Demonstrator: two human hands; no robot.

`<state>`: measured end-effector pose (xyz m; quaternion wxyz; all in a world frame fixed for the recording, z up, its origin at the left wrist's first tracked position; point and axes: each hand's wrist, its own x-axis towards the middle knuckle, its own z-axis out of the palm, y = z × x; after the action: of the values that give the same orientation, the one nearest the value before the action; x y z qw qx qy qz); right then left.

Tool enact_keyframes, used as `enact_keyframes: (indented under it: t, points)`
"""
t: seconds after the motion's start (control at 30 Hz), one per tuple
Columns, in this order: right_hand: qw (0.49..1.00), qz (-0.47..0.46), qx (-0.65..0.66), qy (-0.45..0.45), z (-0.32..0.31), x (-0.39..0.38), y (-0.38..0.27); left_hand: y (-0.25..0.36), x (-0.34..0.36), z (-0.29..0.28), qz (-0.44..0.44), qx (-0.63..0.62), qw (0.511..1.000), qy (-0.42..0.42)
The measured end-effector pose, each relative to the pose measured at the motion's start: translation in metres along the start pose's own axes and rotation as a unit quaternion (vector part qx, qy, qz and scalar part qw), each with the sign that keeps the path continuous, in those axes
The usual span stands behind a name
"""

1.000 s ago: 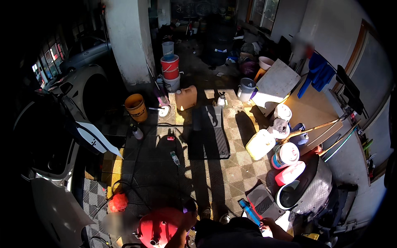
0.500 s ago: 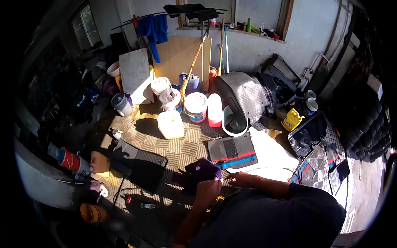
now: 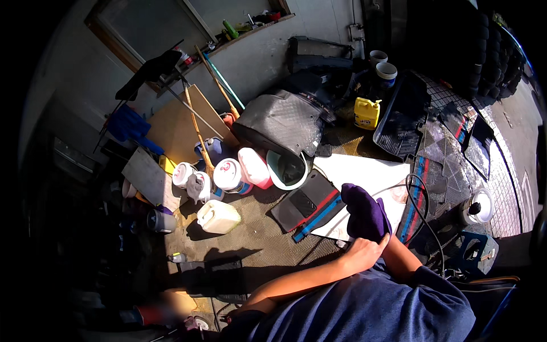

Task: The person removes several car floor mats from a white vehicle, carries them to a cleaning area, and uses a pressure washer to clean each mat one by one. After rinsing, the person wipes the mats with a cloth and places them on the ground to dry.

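A purple cloth (image 3: 366, 214), shaped rather like a mitt, hangs in front of me over the white sheet (image 3: 362, 165). Its lower edge is pinched in the fingers of my left hand (image 3: 364, 254), whose forearm crosses from the left. My right forearm (image 3: 401, 261) runs up into the cloth, which covers my right hand, so those fingers do not show. Left of the cloth, a dark floor mat (image 3: 305, 202) with a red and a blue stripe lies partly on the sheet.
Lidded buckets (image 3: 230, 175), a pale jug (image 3: 219, 216) and a pink-filled container (image 3: 254, 168) stand ahead. Behind them are a large black moulded liner (image 3: 279, 122) and a yellow jug (image 3: 367, 113). A black cable (image 3: 426, 219) loops at right, near a white bucket (image 3: 481, 206).
My body and view have turned right. The purple cloth, held in my left hand before, now covers my right hand, with my left fingers at its lower edge.
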<state>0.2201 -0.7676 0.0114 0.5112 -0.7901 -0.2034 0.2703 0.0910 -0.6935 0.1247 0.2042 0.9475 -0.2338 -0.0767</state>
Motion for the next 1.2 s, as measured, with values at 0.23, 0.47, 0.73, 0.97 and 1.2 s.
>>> enact_keyframes:
  t: [0.23, 0.47, 0.73, 0.97, 1.2]
  points:
    - [0.977, 0.039, 0.057, 0.202, -0.196, 0.056, 0.077, -0.065, 0.068, 0.024, -0.164, -0.292, 0.942, -0.016]
    - [0.956, -0.007, -0.008, 0.293, -0.298, 0.1, 0.091, -0.221, -0.092, 0.088, -0.589, -0.127, 0.767, -0.221]
    - [0.917, -0.033, -0.293, 0.268, -0.324, 0.151, -0.012, -0.327, -0.21, 0.173, -0.567, -0.236, 0.682, -0.397]
    - [0.927, 0.051, -0.212, 0.306, -0.347, 0.194, -0.08, -0.437, 0.112, 0.098, -0.45, -0.247, 0.839, -0.181]
    - [0.909, 0.211, -0.188, 0.307, -0.394, 0.211, -0.073, -0.341, 0.455, -0.025, 0.012, -0.383, 0.921, -0.075]
